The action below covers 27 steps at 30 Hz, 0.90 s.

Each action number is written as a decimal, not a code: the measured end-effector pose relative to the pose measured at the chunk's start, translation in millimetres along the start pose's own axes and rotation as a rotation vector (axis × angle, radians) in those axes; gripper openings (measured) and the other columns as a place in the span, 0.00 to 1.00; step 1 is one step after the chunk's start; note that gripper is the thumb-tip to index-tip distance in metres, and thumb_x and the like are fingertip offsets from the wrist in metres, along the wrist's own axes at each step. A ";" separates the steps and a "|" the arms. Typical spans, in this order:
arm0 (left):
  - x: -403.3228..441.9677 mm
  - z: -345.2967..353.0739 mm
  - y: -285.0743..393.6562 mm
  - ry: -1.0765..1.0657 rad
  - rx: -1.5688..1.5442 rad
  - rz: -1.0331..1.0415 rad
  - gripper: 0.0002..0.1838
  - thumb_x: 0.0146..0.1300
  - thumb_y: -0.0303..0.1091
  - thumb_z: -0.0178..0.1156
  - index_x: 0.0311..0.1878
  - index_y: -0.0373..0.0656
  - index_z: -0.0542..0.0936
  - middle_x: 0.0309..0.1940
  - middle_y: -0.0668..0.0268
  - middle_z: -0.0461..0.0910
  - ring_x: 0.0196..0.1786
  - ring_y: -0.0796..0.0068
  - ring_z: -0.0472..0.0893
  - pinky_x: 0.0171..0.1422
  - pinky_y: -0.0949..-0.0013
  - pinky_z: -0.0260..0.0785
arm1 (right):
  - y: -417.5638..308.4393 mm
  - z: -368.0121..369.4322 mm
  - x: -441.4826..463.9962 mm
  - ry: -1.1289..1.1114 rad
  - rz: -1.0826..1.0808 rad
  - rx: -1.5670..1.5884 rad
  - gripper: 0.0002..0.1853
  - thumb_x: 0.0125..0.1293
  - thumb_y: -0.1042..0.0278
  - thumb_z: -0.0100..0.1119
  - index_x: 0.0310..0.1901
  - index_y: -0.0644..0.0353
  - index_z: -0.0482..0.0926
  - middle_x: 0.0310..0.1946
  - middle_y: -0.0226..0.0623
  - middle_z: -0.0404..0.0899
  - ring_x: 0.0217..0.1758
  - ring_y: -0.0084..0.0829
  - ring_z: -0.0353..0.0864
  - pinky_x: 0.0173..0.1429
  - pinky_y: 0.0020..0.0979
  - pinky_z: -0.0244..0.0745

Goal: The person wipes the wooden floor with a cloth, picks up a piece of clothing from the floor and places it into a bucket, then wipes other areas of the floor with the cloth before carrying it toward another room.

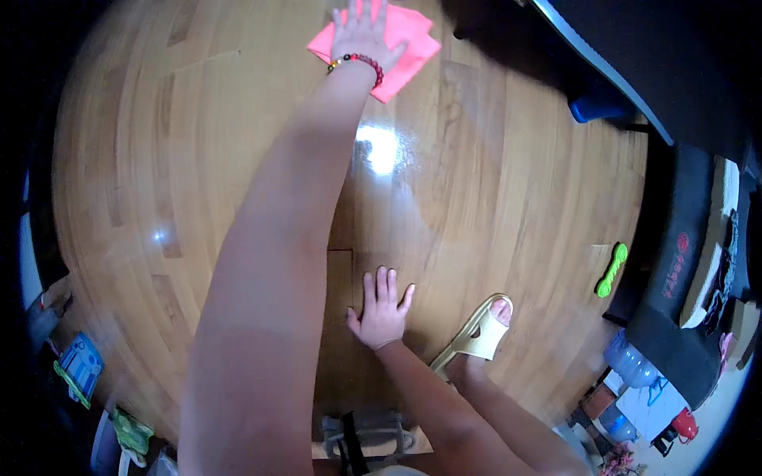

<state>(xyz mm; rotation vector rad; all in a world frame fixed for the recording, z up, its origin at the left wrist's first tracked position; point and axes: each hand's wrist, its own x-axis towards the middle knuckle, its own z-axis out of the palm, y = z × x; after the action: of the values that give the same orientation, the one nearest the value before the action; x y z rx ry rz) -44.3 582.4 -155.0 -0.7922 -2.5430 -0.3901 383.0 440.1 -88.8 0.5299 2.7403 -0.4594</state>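
At the top of the head view my left hand (363, 38) lies flat on a bright pink cloth (413, 47), palm down with fingers spread. The cloth is spread on the wooden floor (198, 151), its top edge partly out of frame. A beaded bracelet (370, 65) circles that wrist. Lower down, near the middle, my right hand (382, 313) rests palm down on the bare boards. Its fingers are apart and nothing is in it. To its right is my foot in a pale yellow slipper (482, 337).
A green dumbbell-shaped thing (612, 270) lies on the floor at right, beside dark equipment (675, 278) that looks like a treadmill. Plastic bottles (631, 365) and other clutter stand at lower right. A blue packet (79, 365) is at lower left.
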 end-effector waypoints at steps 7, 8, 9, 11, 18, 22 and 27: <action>-41.0 -73.5 168.3 -0.552 0.000 0.146 0.38 0.53 0.58 0.51 0.62 0.41 0.69 0.56 0.59 0.71 0.62 0.62 0.67 0.68 0.53 0.53 | 20.1 84.0 -16.4 0.023 -0.011 -0.116 0.45 0.54 0.42 0.58 0.71 0.55 0.55 0.72 0.40 0.51 0.75 0.42 0.48 0.70 0.68 0.35; -75.4 -66.3 198.2 -0.518 -0.104 0.234 0.35 0.54 0.57 0.51 0.60 0.41 0.69 0.55 0.59 0.71 0.61 0.63 0.68 0.67 0.54 0.55 | 29.5 112.8 -27.8 0.005 -0.008 -0.144 0.45 0.54 0.42 0.58 0.71 0.54 0.55 0.72 0.40 0.51 0.75 0.41 0.49 0.71 0.68 0.35; -105.1 -80.2 215.5 -0.489 -0.257 0.322 0.33 0.54 0.56 0.50 0.58 0.42 0.70 0.54 0.60 0.72 0.60 0.63 0.69 0.65 0.55 0.56 | 32.9 124.5 -31.3 -0.013 -0.005 -0.173 0.45 0.54 0.42 0.58 0.71 0.54 0.55 0.72 0.39 0.52 0.75 0.41 0.50 0.71 0.68 0.35; -155.7 -109.4 232.6 -0.472 -0.569 0.535 0.28 0.56 0.53 0.49 0.54 0.43 0.71 0.51 0.61 0.73 0.58 0.64 0.70 0.63 0.57 0.58 | 23.0 93.0 -26.8 -0.051 -0.017 -0.141 0.45 0.54 0.41 0.57 0.71 0.53 0.56 0.72 0.38 0.51 0.75 0.40 0.50 0.71 0.67 0.36; -119.9 -52.5 92.4 -0.295 -0.589 0.329 0.16 0.63 0.43 0.42 0.45 0.47 0.75 0.45 0.66 0.76 0.52 0.71 0.74 0.58 0.66 0.64 | -0.2 0.7 0.8 0.029 0.019 0.000 0.43 0.55 0.40 0.55 0.70 0.52 0.58 0.74 0.39 0.48 0.77 0.37 0.44 0.72 0.65 0.36; -85.5 -74.4 -15.1 -0.055 0.029 0.168 0.24 0.65 0.47 0.47 0.62 0.52 0.71 0.64 0.64 0.67 0.68 0.61 0.63 0.70 0.39 0.51 | -1.3 -6.1 2.2 -0.042 0.029 0.019 0.42 0.55 0.41 0.54 0.70 0.52 0.58 0.74 0.41 0.47 0.78 0.37 0.39 0.72 0.65 0.35; -159.2 -145.1 80.0 -0.655 -0.066 0.074 0.24 0.69 0.44 0.41 0.67 0.51 0.65 0.69 0.59 0.59 0.70 0.55 0.60 0.71 0.40 0.52 | -7.1 -28.9 11.1 -0.348 0.065 -0.084 0.41 0.57 0.40 0.50 0.71 0.52 0.58 0.74 0.40 0.46 0.78 0.37 0.40 0.72 0.65 0.32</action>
<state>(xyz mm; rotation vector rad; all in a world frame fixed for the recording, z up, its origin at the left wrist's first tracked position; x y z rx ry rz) 168.0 515.7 -97.8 -1.1915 -3.0929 -0.2097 363.4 447.7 -64.9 0.4667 2.3906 -0.3784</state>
